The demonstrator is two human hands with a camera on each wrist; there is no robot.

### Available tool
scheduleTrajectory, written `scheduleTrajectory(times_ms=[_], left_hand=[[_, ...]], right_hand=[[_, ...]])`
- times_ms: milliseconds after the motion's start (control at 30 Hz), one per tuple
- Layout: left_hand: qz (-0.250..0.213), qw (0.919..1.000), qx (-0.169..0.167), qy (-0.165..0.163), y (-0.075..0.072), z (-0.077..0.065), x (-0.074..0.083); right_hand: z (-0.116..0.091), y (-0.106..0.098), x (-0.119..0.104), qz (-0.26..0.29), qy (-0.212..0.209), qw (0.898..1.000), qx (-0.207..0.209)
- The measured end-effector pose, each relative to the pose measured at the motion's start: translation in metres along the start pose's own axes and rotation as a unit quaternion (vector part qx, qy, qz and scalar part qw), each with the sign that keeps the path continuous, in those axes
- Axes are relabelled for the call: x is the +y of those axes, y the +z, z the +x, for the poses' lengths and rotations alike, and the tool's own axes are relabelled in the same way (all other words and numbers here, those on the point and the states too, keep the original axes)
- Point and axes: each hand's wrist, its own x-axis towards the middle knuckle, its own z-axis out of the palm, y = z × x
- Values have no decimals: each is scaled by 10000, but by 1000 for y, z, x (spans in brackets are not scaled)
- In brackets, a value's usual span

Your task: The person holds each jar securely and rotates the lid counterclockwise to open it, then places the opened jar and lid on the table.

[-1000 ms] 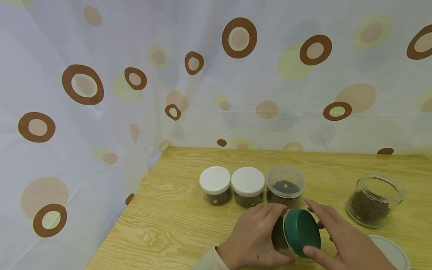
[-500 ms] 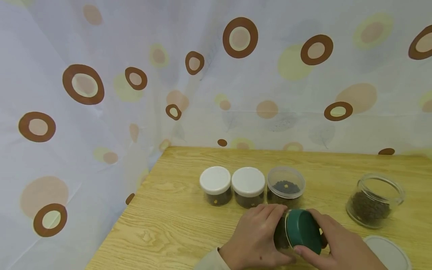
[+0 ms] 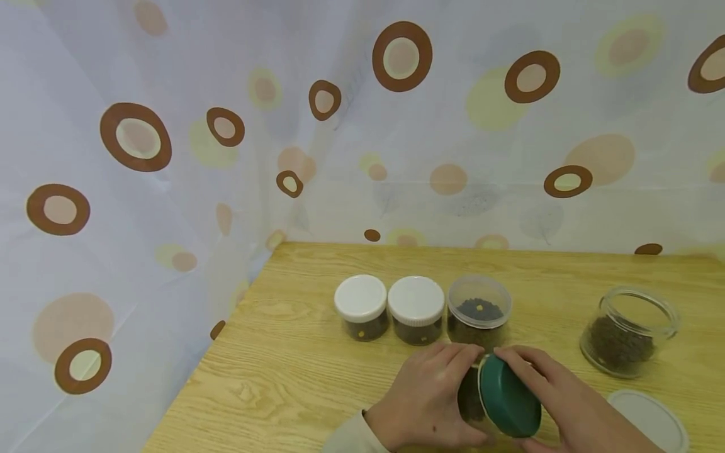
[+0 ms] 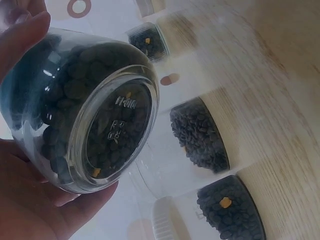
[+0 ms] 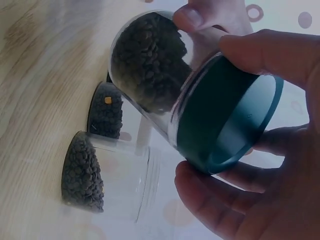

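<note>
While holding the round glass jar [image 4: 65, 135] tilted between both hands, grasps its body with the left grip [image 3: 427, 399] and clasps the green lid [image 5: 215, 112], at the jar's mouth, between thumb and fingers of the right grip [image 3: 572, 399]. Contains dark pellets [image 5: 147, 55], with orange bits [image 4: 96, 172] visible through the embossed base [image 4: 117, 125]. Beside the right grip, note the loose white lid [image 3: 651, 421], lying flat on the counter [image 3: 243, 390], partly covered. Just beyond the left grip, note the uncapped clear jar [image 3: 481, 324], upright, partly filled. Farther left, note two white-lidded jars [image 3: 416, 311], side by side. Beyond the right grip, note the open glass jar [image 3: 620, 343], upright, holding dark contents. Farthest from both grips, note the patterned sheet [image 3: 340, 145].
</note>
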Motion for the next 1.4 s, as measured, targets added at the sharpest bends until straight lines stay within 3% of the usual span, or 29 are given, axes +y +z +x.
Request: scheduleTrajectory(times_ms=[167,367,567,633,767,867,967,1100,1167,1267,1400], left_hand=[[-103,9999,-89,-61,-1,0,0],[-248,9996,-48,-161,1,1,1],[-151,9995,-17,-269,1,2,1],[-75,9995,-25,-307,1,1,1],[92,9995,-1,-304,1,-1,2],[126,9995,14,-280,1,-2,3],[123,9996,53,-241,1,-2,3],[122,9997,145,-171,1,-1,2],[90,9997,166,-151,1,-1,1],[74,9997,193,-105,1,0,2],[61,9997,206,-89,1,1,1]], right_hand=[[0,-2,-2,28,61,10000,-64],[-2,-7,-9,345,1206,9896,-709],[-3,-13,-9,213,1945,9788,-605],[-1,-16,-10,375,2242,9704,-817],[7,-21,-13,767,2820,9403,-1747],[12,-21,-15,924,2976,9254,-2156],[11,-17,-16,860,2743,9380,-1936],[5,-10,-14,618,1823,9758,-1033],[3,-8,-12,487,1285,9885,-639],[1,-6,-8,197,598,9976,-282],[3,-7,-5,54,47,10000,-67]])
